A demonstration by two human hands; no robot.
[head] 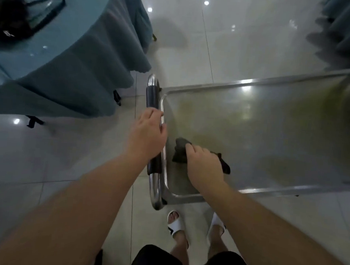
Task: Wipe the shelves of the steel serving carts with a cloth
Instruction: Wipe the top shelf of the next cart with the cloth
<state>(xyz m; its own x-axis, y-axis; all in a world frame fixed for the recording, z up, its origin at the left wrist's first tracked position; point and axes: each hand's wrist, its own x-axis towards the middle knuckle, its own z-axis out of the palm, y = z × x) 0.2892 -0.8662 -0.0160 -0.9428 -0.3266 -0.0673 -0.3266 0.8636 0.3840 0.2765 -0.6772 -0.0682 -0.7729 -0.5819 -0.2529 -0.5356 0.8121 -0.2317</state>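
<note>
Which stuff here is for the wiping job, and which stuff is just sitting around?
For the job:
- dark cloth, under the right hand
- steel cart's top shelf
- cart handle, held by the left hand

Just sitting around:
- round table with a blue tablecloth
- black bag on that table

Cart shelf (272,128) far end motion-blurred, cut by right edge. Cloth (180,151) mostly hidden under right hand (204,165). Left hand (147,132) fingertips hidden over handle (152,96).
</note>
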